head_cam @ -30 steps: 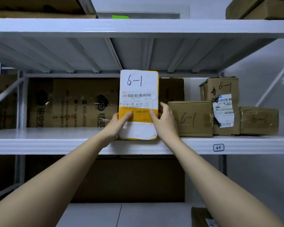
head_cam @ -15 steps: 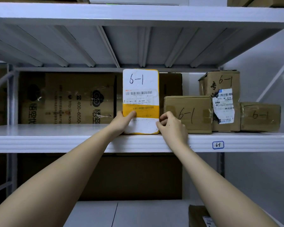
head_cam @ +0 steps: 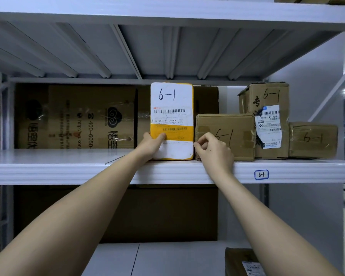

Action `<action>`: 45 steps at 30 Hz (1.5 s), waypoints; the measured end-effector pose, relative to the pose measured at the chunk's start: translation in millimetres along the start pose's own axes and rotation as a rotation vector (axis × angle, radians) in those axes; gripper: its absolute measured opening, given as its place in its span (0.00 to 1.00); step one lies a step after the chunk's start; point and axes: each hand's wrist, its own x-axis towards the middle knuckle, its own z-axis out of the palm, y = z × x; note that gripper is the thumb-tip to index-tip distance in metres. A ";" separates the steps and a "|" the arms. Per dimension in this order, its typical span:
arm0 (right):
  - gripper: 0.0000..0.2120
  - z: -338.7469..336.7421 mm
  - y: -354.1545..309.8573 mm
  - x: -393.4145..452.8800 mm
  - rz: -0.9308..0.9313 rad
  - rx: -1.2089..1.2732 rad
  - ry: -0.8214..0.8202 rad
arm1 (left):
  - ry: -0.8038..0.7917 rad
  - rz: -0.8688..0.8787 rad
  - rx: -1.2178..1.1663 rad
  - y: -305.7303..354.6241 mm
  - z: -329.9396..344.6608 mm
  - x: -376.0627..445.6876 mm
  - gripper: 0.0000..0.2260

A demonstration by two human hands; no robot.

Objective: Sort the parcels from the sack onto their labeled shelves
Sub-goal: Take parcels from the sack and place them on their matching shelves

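Stands upright at frame centre on the shelf (head_cam: 48, 170) front edge: yellow parcel (head_cam: 172, 134), left hand (head_cam: 152, 145) grip pinching its left edge, right hand (head_cam: 213, 149) loosely curled, empty, between parcel and brown box (head_cam: 239, 136), bare shelf leftward.

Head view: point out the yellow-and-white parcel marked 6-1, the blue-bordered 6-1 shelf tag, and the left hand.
yellow-and-white parcel marked 6-1 (head_cam: 171, 108), head view, on its white label.
blue-bordered 6-1 shelf tag (head_cam: 261, 174), head view, tag centre.
left hand (head_cam: 150, 145), head view, back of hand.
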 end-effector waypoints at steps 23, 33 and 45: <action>0.04 -4.9 16.9 -1.7 -0.008 0.064 0.015 | 0.041 -0.047 0.076 9.4 13.4 -0.8 0.22; 0.05 -6.2 11.5 -6.5 -0.061 0.185 0.093 | 0.031 -0.080 0.063 5.9 13.8 4.3 0.22; 0.02 52.1 -94.2 -38.2 -0.263 0.408 0.042 | 0.232 0.150 0.169 -24.6 -71.1 -23.4 0.20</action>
